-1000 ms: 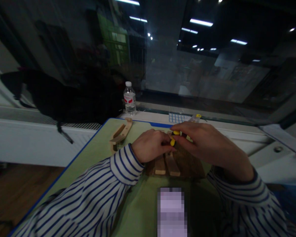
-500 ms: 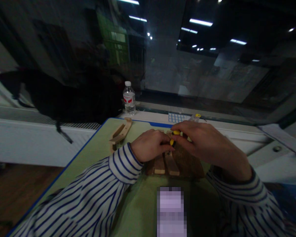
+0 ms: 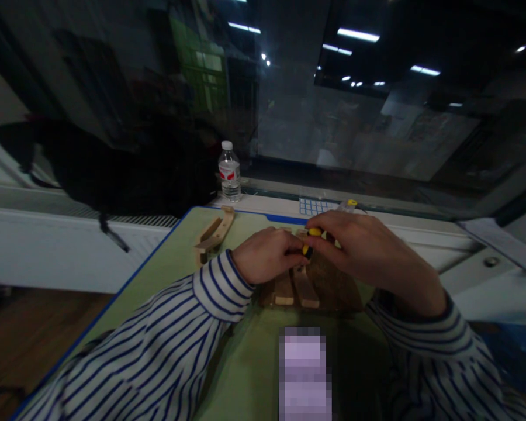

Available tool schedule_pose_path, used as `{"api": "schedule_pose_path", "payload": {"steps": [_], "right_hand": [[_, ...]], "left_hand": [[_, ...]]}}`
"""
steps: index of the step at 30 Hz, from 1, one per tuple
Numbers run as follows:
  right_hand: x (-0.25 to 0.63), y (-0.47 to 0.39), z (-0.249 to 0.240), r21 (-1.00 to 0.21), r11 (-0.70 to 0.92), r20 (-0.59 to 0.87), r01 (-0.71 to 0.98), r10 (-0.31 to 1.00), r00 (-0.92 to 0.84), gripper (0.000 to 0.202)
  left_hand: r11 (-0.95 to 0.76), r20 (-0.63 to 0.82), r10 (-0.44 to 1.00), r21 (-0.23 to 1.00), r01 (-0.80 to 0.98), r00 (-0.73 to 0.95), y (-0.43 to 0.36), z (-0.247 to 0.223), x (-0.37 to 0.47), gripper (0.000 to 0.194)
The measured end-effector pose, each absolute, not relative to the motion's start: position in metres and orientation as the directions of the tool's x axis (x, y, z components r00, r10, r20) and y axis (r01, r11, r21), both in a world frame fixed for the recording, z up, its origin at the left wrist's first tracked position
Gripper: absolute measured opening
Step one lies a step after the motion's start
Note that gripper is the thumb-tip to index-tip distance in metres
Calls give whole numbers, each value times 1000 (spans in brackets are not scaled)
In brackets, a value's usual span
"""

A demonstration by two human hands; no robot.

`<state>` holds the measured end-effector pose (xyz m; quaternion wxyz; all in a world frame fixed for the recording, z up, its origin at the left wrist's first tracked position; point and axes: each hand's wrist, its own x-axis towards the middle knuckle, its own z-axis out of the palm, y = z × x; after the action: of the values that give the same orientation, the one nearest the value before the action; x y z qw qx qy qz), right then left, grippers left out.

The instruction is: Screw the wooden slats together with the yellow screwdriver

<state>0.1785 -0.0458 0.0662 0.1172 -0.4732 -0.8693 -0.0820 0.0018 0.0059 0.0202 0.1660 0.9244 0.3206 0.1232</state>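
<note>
My left hand (image 3: 265,254) is closed low over the wooden strips, thumb and fingers pinched at the lower part of a small yellow-and-black tool that looks like a screwdriver (image 3: 315,232). From above, my right hand (image 3: 355,245) grips the tool's yellow upper part between thumb and fingers. Its tip is hidden by my hands. Two curved wooden strips, one on the left (image 3: 284,292) and one on the right (image 3: 305,289), lie side by side under my hands on a brown board (image 3: 339,289). A small dark spot shows on the right strip, just below my left fingers.
A joined wooden piece (image 3: 219,234) with holes lies at the table's (image 3: 162,292) back left. A phone-like object (image 3: 304,374), pixelated, is in front. Behind stand a water bottle (image 3: 230,175) and a yellow-capped clear item (image 3: 349,203) on the sill. A black bag (image 3: 135,175) sits left.
Both hands stay almost in place on the yellow-and-black screwdriver, with my right fingers shifted only slightly. The view has tilted a little, and the wooden pieces lie as before.
</note>
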Motion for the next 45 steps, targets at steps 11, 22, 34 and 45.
{"api": "schedule_pose_path", "payload": {"steps": [11,22,34,45], "right_hand": [[178,-45,67,17,534,284,845,808,-516,33],[176,-48,68,-66,609,307,790,766,-565,28],[177,-45,66,-23,600,290,799,769,-569,26],[177,-46,65,7,577,274,817,784,-557,27]], "left_hand": [[-725,173,668,372,580,724,4,19,3,23],[-716,162,663,422,556,731,5,17,2,20],[-719,136,655,415,558,743,6,19,2,20],[-742,127,623,407,533,772,6,19,1,19]]}}
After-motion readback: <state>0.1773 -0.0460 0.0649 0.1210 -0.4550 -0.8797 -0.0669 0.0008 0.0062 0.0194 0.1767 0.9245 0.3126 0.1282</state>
